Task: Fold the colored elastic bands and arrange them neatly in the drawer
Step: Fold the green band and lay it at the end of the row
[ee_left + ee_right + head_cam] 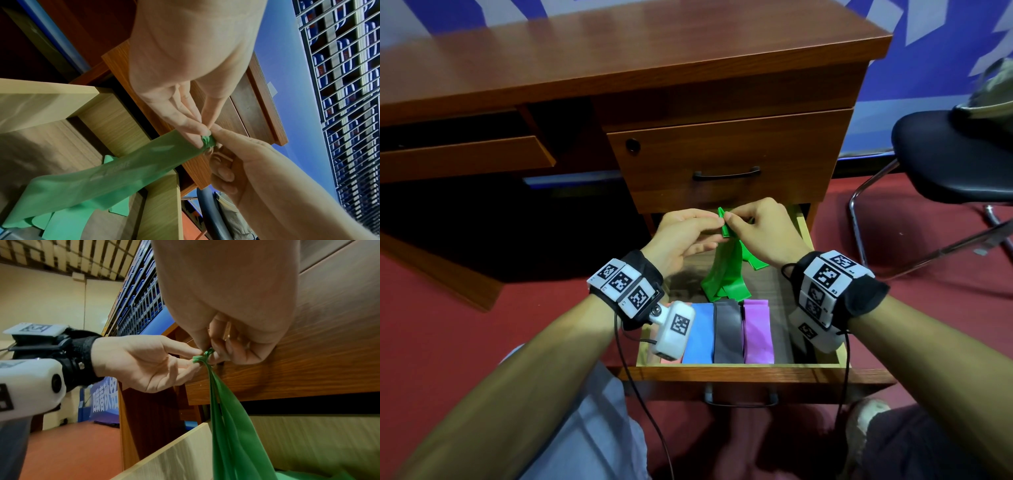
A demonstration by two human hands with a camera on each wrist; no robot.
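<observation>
Green elastic band (726, 270), thin, smooth and slightly glossy, pinched at its bunched top end above the open drawer (739, 370), lower length trailing in soft folds onto the drawer floor. Left hand (681, 236) and right hand (760, 233) meeting fingertip to fingertip, each grip closed on the same crumpled end between thumb and forefinger. Laid flat side by side along the drawer's near edge: blue band (700, 334), grey band (728, 330) and purple band (757, 331), each a neat matte rectangle, edges touching or nearly so; a sliver of pink at the far left, mostly hidden behind the left wrist unit. Pale wood-grain drawer interior set under a closed upper drawer (726, 154) with a dark bar handle, all part of a reddish-brown veneered table (585, 61). Black padded chair (955, 157) on chrome legs to the right, red floor (441, 291) below. Seen only from the left wrist: faint lettering printed on the stretched green strip, unreadable, and further green layers lying beneath it. Seen only from the right wrist: the strip hanging as several thin translucent layers past the light drawer wall
</observation>
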